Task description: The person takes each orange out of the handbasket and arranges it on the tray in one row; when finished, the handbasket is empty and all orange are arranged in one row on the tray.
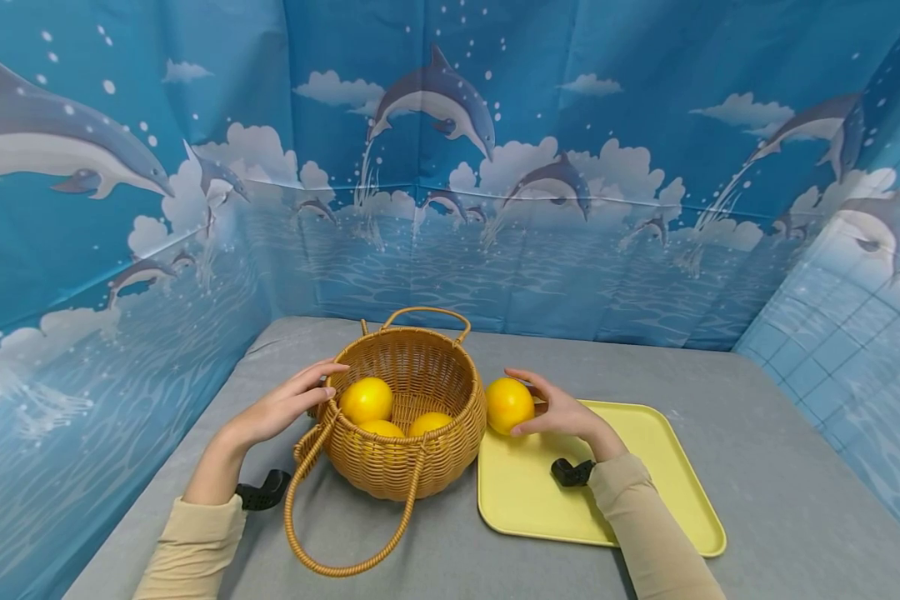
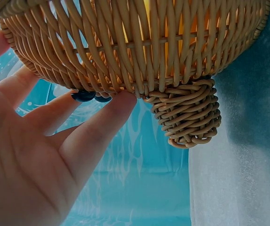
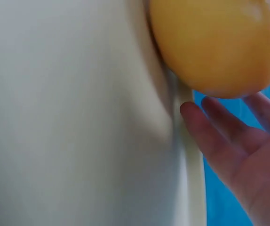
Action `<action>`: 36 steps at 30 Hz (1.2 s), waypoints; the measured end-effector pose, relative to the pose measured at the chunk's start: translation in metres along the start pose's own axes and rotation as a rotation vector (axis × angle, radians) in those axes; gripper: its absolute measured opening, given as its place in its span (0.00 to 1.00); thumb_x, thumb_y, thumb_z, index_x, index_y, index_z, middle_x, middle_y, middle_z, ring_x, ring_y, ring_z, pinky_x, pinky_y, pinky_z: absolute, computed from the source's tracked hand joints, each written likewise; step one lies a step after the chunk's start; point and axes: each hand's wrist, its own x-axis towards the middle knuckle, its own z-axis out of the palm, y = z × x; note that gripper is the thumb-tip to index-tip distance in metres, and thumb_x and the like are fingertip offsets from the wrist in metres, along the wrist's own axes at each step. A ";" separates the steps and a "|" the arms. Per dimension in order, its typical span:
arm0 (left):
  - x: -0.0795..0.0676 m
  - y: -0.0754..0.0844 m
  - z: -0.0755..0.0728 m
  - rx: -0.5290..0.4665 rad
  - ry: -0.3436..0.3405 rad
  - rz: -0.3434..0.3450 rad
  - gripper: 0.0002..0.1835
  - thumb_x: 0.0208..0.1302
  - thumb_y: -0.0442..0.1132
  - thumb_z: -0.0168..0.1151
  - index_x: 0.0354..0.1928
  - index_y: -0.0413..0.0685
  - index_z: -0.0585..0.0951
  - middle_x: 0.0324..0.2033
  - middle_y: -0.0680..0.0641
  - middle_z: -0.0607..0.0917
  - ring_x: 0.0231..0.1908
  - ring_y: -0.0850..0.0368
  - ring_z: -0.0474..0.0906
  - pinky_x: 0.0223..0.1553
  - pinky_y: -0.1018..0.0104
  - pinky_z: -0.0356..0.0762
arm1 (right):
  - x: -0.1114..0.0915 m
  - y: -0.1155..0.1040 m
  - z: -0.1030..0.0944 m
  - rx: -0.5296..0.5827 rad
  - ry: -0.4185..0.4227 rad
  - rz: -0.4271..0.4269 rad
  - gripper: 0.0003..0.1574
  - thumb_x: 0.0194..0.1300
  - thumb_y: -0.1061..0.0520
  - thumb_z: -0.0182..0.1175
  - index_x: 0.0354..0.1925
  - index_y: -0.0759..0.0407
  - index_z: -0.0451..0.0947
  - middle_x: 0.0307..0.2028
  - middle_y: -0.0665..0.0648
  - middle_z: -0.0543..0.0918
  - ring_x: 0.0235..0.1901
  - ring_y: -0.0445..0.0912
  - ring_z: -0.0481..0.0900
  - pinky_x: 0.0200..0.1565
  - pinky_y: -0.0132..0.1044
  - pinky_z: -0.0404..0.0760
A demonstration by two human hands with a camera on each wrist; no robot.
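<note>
A round wicker basket (image 1: 450, 457) with two looped handles holds several yellow-orange oranges (image 1: 367, 400). My left hand (image 1: 279, 408) rests against its left side, with fairly straight fingers at the rim. In the left wrist view, fingertips of the left hand (image 2: 45, 141) touch the woven wall (image 2: 125, 52) near a wicker lug. Just right of the basket, my right hand (image 1: 558, 412) holds another orange (image 1: 509, 406) over the far left corner of the yellow tray (image 1: 645, 467). The right wrist view shows spread fingers of the right hand (image 3: 252, 155) around that orange (image 3: 219, 42).
Grey cloth covers the table (image 1: 780, 467). The basket's near handle (image 1: 348, 572) hangs out toward me. Black wrist-worn devices (image 1: 572, 472) show at both wrists. A blue curtain with dolphins (image 1: 435, 100) encloses the table's back and sides.
</note>
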 end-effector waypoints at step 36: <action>0.001 0.000 -0.001 0.007 0.002 -0.009 0.25 0.75 0.46 0.41 0.69 0.45 0.60 0.71 0.37 0.47 0.51 0.43 0.65 0.44 0.46 0.69 | 0.054 -0.154 0.012 -0.348 -0.349 -0.297 0.33 0.57 0.52 0.68 0.61 0.53 0.71 0.57 0.52 0.73 0.54 0.45 0.72 0.55 0.48 0.70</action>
